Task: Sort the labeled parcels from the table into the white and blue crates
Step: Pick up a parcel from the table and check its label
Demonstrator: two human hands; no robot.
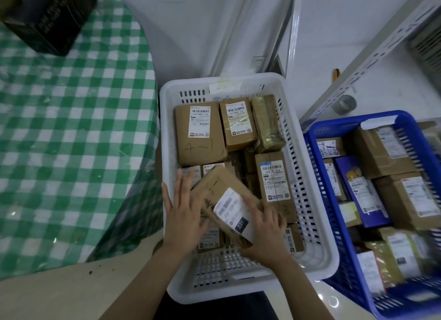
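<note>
Head view: left fingers [181,188] splayed on parcel [223,186], right fingers [274,216] clamp it over crowded white crate [164,128].

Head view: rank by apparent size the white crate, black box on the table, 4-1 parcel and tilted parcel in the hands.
1. white crate
2. black box, partly out of frame
3. 4-1 parcel and tilted parcel: alike; tilted one is nearer, blurred, so unranked.

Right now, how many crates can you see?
2. The white crate is in the middle, right beside the green checkered table. The blue crate is next to it on the right, partly cut off by the picture's edge. No others show.
</note>
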